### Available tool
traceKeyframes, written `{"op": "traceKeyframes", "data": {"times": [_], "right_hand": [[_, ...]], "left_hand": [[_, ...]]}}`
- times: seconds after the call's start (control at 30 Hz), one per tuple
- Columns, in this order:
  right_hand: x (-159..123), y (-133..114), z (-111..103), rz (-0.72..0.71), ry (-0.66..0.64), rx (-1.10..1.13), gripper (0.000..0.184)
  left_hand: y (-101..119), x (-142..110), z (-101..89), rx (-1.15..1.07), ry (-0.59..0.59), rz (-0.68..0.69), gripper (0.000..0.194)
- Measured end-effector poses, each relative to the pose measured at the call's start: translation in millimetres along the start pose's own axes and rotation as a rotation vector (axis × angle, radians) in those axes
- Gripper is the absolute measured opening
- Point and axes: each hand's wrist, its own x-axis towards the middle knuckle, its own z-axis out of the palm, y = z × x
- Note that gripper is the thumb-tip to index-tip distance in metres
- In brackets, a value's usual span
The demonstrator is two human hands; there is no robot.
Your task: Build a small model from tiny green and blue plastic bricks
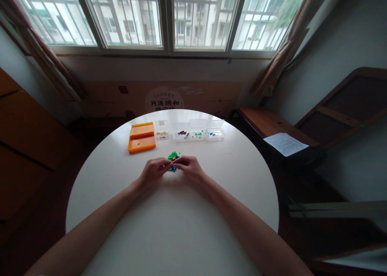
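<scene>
Far ahead of the fingers [165,162], a barred window [198,14] spans the wall, and below it stands a printed panel [211,94]. The round white table [181,227] spreads under the fingers and out on every side of them. Ahead and well to their right is a wooden bench [272,121], with a sheet of paper [286,144] at its near end. On the table, ahead and to the left of the fingers, lies an open orange box [148,143] with a little something inside, too small to name. The left hand [154,170] and the right hand [192,167] come together from either side, both low over the table, their fingers drawn narrow and their tips meeting; whether a piece is pinched between them, I cannot tell. Past the fingertips, four clear boxes stand in a row with lids up: nearest the orange box, one [165,127] with cream pieces, then one [177,137] with dark pieces, one [198,124] with green, and, farthest right, one [219,135] with blue. The pile [173,154] of small pieces sits on the table right at the fingertips, partly covered by them, its green bits on the far side and blue ones on the near.
</scene>
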Motion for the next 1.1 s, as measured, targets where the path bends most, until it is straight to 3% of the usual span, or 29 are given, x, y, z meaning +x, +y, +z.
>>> {"op": "traceKeyframes", "data": {"times": [0.9, 1.1], "right_hand": [[-0.7, 3.0, 1.7, -0.025, -0.008, 0.023, 0.029], [-0.6, 6.8, 2.2, -0.081, 0.02, -0.059, 0.027]], "left_hand": [[0.5, 0.2, 0.4, 0.019, 0.026, -0.021, 0.025], [3.2, 0.7, -0.5, 0.021, 0.038, -0.032, 0.026]]}}
